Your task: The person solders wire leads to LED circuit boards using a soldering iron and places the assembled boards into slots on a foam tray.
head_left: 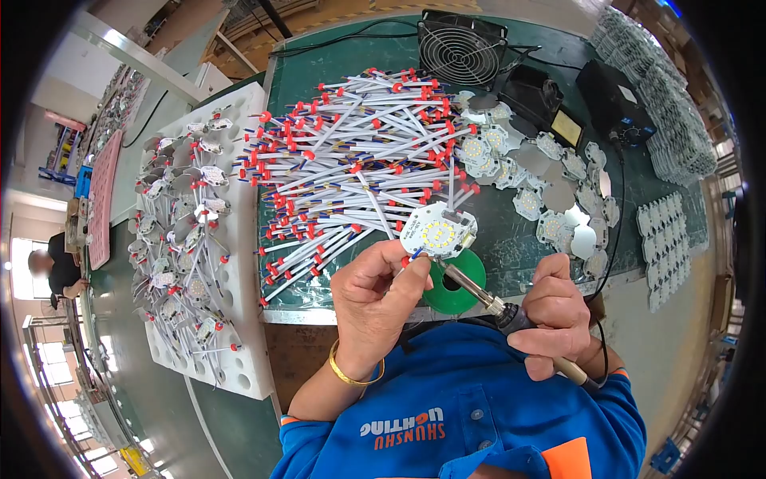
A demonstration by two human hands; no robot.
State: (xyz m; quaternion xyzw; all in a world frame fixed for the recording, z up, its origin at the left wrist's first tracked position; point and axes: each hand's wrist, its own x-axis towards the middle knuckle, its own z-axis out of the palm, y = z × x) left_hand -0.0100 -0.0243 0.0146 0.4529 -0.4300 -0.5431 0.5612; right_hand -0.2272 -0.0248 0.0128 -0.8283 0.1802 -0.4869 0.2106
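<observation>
My left hand (373,297) pinches a wire with a red end and a blue lead against the lower edge of a white LED board (435,231). Closed round the handle of a soldering iron (479,294) is my right hand (554,319); the iron's tip reaches the board's lower edge near the wire. Below the board lies a green spool (456,289), partly hidden by the iron. White wires (351,160) with red ends are heaped just beyond my left hand.
Loose LED boards (527,203) lie on the right. A fan (461,54), a black soldering station (614,102) and stacked board panels (666,112) stand behind. A white foam tray (254,319) holds wired boards on the left. Another person (60,267) is far left.
</observation>
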